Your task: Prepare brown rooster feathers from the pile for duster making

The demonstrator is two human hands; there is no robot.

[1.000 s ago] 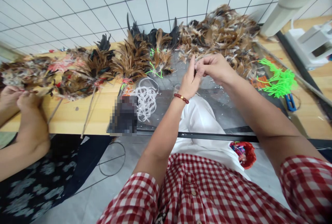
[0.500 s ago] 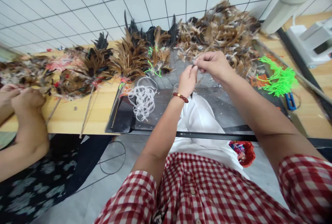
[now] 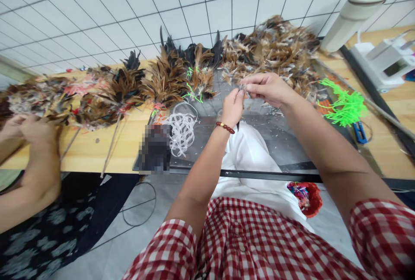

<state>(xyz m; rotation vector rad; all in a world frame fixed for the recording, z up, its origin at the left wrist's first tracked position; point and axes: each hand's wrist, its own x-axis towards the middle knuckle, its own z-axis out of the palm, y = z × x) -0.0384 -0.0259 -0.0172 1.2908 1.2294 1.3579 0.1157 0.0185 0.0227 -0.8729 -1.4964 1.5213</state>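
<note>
My left hand (image 3: pixel 232 106), with a beaded bracelet at the wrist, is closed in a pinch on a feather (image 3: pixel 238 125); its dark tip sticks out below the fingers. Thumb and fingers of my right hand (image 3: pixel 267 89) pinch at grey down near the feather's upper end, close to the left fingertips. Most of the feather is hidden by the hands. Beneath them lies a dark glossy board (image 3: pixel 207 135) with small bits of fluff. Beyond sits a heap of loose brown feathers (image 3: pixel 275 51). A tangle of clear strip (image 3: pixel 181 131) rests left of my hands.
Bundled brown and black feathers (image 3: pixel 164 77) line the back. Bright green strands (image 3: pixel 345 105) and a blue tool (image 3: pixel 359 132) lie right, near a white power strip (image 3: pixel 379 64) and a pale bottle (image 3: pixel 353 20). A co-worker's hands (image 3: pixel 30 128) work at left.
The view has tilted, so the table sits lower in the picture. Grey down now shows between my fingertips, and my right fingers are stretched out more. The co-worker's hands have shifted slightly.
</note>
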